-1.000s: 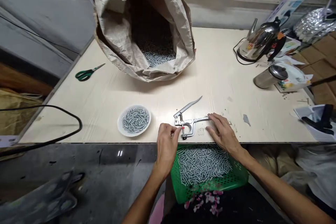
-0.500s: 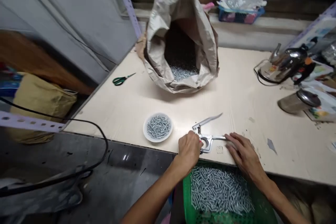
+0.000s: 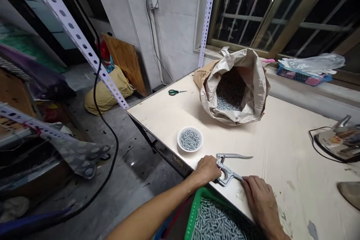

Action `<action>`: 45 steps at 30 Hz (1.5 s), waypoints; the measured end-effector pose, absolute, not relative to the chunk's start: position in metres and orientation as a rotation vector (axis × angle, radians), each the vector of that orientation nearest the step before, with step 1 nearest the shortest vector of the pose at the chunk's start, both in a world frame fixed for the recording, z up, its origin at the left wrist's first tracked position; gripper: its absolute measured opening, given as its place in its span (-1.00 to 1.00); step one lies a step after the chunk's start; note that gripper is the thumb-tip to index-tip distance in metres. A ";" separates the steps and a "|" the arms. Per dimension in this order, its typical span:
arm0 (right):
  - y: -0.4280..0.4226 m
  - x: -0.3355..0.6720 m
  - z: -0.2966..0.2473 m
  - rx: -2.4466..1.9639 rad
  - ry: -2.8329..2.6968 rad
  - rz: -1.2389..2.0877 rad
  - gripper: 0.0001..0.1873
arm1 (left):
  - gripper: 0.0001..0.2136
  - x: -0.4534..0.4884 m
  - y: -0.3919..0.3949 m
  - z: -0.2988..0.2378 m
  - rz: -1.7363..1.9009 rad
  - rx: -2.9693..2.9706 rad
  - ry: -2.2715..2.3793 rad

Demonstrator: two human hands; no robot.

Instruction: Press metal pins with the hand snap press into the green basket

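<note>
A metal hand press tool [image 3: 229, 168] lies near the front edge of the pale table [image 3: 281, 150], its upper lever raised. My left hand [image 3: 207, 170] is closed at the tool's head, fingers pinched on something I cannot make out. My right hand [image 3: 260, 198] rests flat on the tool's lower handle, fingers extended. A white bowl [image 3: 190, 138] of small metal parts sits just left of the tool. Below the table edge, a green basket [image 3: 197, 213] holds many similar metal parts.
An open paper sack [image 3: 234, 88] of metal parts stands at the back of the table. Green-handled scissors [image 3: 176, 92] lie at the far left corner. A kettle [image 3: 337, 142] with its cord sits at right. A perforated shelf post [image 3: 75, 37] and a black cable [image 3: 107, 120] are at left.
The view has swung up and to the left, now showing the wall and window. My hands stay at the press tool, the left still at its head.
</note>
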State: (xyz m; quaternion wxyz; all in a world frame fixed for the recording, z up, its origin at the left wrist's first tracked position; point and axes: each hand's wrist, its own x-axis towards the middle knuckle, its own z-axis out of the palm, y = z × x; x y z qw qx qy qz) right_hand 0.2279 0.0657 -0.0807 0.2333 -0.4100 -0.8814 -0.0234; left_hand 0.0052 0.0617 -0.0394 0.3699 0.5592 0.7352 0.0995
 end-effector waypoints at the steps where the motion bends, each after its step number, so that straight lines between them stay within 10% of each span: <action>1: 0.066 0.229 -0.082 -1.109 -2.422 -0.066 -0.68 | -0.79 0.007 0.062 -0.039 0.217 1.439 1.894; 34: 0.068 0.224 -0.074 -1.274 -2.283 0.169 -0.79 | -0.75 0.033 0.059 -0.005 -0.235 2.035 1.976; 45: 0.111 0.230 -0.056 -1.343 -2.364 0.138 -0.65 | -0.76 0.011 0.065 -0.027 0.129 1.824 1.914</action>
